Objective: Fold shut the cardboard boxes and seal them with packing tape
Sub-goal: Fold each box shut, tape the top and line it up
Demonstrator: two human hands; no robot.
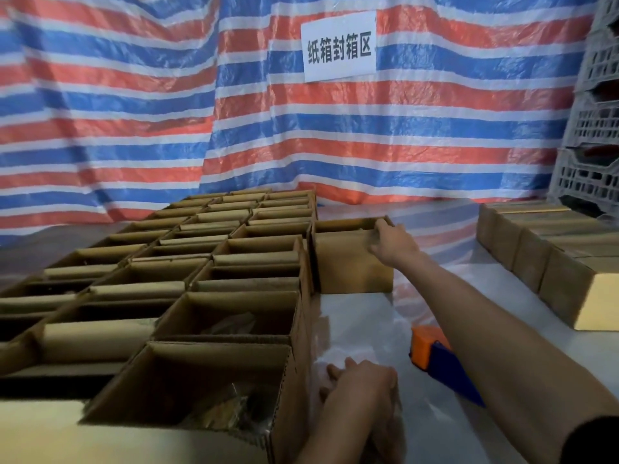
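Cardboard box: far centre of the desk, just right of the block of open boxes; mouth up, broad side facing near.
Right hand: fingers curled over the box's top right rim.
Left hand: rests on the near desk, loosely bent, holding nothing.
Tape dispenser: orange and blue, lying far-left to near-right (partly behind the forearm).
Sign: "纸箱封箱区".

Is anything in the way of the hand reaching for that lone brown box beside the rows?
Nothing visible. The right hand grips the top rim of the lone open brown cardboard box. The orange-and-blue tape dispenser lies nearer, beside the forearm, not between them.
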